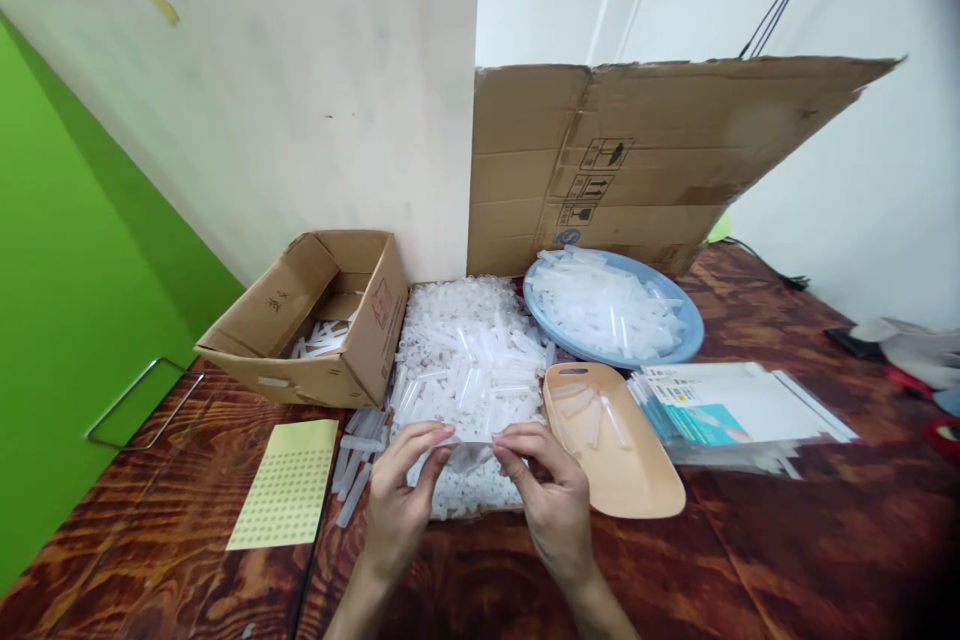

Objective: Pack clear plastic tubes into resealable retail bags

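Note:
My left hand [403, 495] and my right hand [550, 490] are raised over the near part of a pile of translucent plastic pieces [472, 350]. Thumb and fingers of each hand pinch one end of a small clear plastic bag [472, 455], stretched between them. Its upper edge runs level from one hand to the other; I cannot make out whether anything is inside. Loose translucent strips [352, 465] lie left of my left hand. Just beyond my right hand is a peach-coloured tray [645, 470] with a few clear strips in it.
An open cardboard box [300, 380] with some white strips stands at the left, behind a yellow sticker sheet [285, 485]. A blue basin [694, 330] heaped with translucent pieces sits at the back right. Printed plastic packets [712, 410] lie beside the tray. White and cardboard panels [540, 160] stand behind.

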The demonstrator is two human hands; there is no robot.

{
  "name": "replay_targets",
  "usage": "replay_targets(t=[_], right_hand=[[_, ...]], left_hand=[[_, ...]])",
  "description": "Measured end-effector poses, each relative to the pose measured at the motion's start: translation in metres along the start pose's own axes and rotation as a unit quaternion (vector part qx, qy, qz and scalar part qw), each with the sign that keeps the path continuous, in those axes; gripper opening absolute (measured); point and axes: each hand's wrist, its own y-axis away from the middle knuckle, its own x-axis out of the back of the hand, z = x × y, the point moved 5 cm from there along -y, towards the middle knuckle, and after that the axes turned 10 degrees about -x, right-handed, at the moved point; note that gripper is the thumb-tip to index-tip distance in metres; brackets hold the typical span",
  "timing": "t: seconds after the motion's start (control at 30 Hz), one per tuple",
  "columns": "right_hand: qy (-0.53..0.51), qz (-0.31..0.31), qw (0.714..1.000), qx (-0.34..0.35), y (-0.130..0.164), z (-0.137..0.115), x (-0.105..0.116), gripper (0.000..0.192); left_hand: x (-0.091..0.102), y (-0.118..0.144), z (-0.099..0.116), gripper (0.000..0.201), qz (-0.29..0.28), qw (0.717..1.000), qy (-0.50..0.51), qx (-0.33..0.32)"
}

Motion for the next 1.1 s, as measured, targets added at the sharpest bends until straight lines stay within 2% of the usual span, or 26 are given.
replay_targets(t=[0.1, 0.17, 0.23, 0.4, 0.53, 0.67, 0.77, 0.83, 0.9, 0.97, 1.03, 1.1], right_hand=[[0.015, 0.029, 0.999, 0.01, 0.002, 0.004, 0.008, 0.012], [0.02, 0.034, 0.999, 0.004, 0.006, 0.01, 0.012, 0.013], [0.01, 0.027, 1.0, -0.009, 0.01, 0.016, 0.016, 0.012], [-0.001, -0.035, 0.999, -0.015, 0.024, 0.028, 0.018, 0.011], [0.014, -0.05, 0.998, -0.046, 0.044, 0.035, 0.02, 0.011], [0.034, -0.075, 0.99, -0.111, 0.069, 0.044, 0.021, 0.013], [-0.011, -0.079, 0.978, -0.195, 0.09, 0.059, 0.019, 0.02], [-0.08, -0.07, 0.958, -0.268, 0.104, 0.073, 0.017, 0.019], [-0.153, -0.05, 0.93, -0.331, 0.116, 0.088, 0.014, 0.019], [-0.193, -0.038, 0.91, -0.365, 0.125, 0.099, 0.012, 0.02], [-0.194, -0.036, 0.904, -0.379, 0.13, 0.107, 0.01, 0.021], [-0.175, -0.028, 0.903, -0.391, 0.133, 0.113, 0.011, 0.022]], left_hand=[[0.002, -0.001, -0.003, 0.021, 0.025, 0.998, -0.018, -0.051], [0.002, 0.003, -0.008, 0.022, 0.011, 0.998, 0.003, -0.058], [0.003, 0.009, -0.012, 0.02, -0.006, 0.999, 0.026, -0.047], [0.01, 0.03, -0.021, 0.012, -0.008, 0.999, 0.034, -0.004], [0.017, 0.053, -0.025, 0.01, -0.021, 0.999, 0.045, 0.018], [0.018, 0.087, -0.03, 0.014, -0.059, 0.991, 0.051, 0.112], [0.014, 0.113, -0.031, 0.014, -0.041, 0.972, 0.061, 0.221], [0.006, 0.129, -0.031, 0.017, -0.026, 0.944, 0.098, 0.313], [-0.004, 0.145, -0.031, 0.022, -0.012, 0.901, 0.16, 0.402], [-0.011, 0.158, -0.032, 0.025, 0.016, 0.86, 0.203, 0.467], [-0.013, 0.165, -0.035, 0.027, 0.042, 0.843, 0.211, 0.493], [-0.012, 0.169, -0.038, 0.028, 0.055, 0.844, 0.203, 0.494]])
